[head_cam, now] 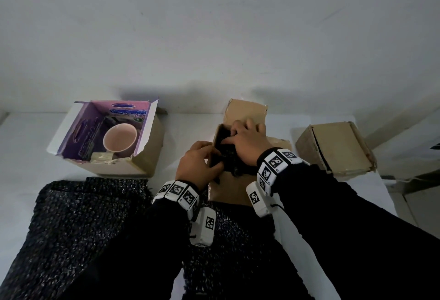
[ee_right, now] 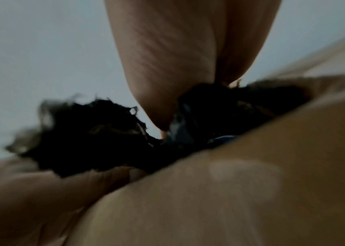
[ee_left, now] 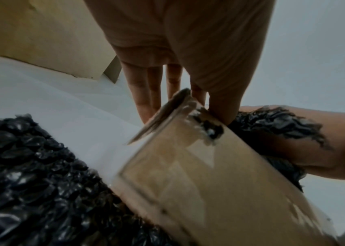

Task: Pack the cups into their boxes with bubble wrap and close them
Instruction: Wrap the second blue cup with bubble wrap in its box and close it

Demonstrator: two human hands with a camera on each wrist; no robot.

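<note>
The right hand (head_cam: 247, 143) pushes a black bubble-wrap bundle (head_cam: 229, 156) down into the middle box (head_cam: 228, 190), fingers curled into it, likely seating a cup hidden inside. Beside it, the left hand (head_cam: 198, 165) grips the box's near wall, steadying it. Left of both, a pink cup (head_cam: 120, 139) waits in an open box (head_cam: 147, 156); right, a closed box (head_cam: 338, 147).

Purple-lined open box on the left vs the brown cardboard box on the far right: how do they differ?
The purple-lined open box has its flaps up, while the brown cardboard box on the far right has its lid folded down. The purple-lined box shows a pink cup with no wrap on it; the far-right box's contents are hidden. The purple-lined one has a printed purple interior; the far-right one is plain brown. Both stand on the white table, untouched by either hand.
</note>
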